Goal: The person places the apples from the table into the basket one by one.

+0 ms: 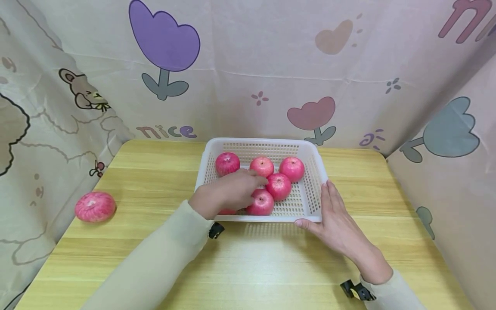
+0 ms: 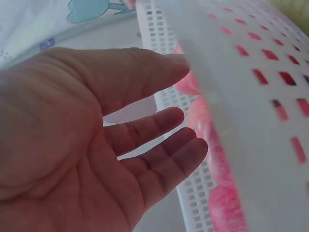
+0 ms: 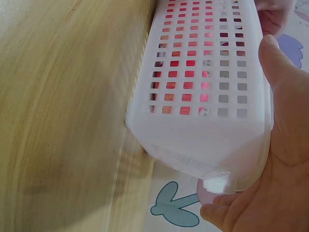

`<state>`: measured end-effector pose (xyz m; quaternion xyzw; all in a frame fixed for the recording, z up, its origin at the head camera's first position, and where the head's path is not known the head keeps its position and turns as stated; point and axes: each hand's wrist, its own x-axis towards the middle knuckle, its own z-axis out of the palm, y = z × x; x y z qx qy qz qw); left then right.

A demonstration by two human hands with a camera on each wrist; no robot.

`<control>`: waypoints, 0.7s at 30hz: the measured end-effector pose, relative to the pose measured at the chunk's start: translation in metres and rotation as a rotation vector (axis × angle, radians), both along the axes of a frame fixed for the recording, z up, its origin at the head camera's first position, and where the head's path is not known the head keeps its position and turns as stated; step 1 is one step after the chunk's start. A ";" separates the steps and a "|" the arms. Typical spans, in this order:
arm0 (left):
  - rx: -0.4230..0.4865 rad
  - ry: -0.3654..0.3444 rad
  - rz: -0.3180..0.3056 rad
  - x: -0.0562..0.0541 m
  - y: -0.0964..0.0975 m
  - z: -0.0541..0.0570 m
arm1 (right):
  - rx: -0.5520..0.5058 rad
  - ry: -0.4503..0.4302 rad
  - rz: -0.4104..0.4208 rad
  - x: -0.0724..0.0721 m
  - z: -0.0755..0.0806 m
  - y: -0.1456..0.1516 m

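A white plastic basket with perforated walls holds several red-pink apples, among them one at the back right and one at the front. My left hand reaches over the basket's left part, its fingertips close to the middle apples. In the left wrist view, thumb and fingers are spread apart with nothing between them. The left hand partly covers an apple at the front left. My right hand grips the basket's front right corner, thumb at the front rim and fingers along the right side.
Another red-pink apple lies on the wood-grain table by its left edge. A printed cloth hangs behind the table and along both sides. The basket's back stands close to the cloth.
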<state>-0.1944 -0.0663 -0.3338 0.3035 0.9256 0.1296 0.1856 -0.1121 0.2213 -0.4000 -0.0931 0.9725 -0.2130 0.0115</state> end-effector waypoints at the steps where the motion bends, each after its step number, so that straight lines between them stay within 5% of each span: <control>1: 0.009 0.005 0.003 0.000 -0.001 0.001 | 0.001 -0.001 -0.001 0.000 0.000 0.000; 21: 0.152 0.062 0.105 0.002 -0.047 0.016 | -0.001 0.008 0.004 0.000 0.000 0.001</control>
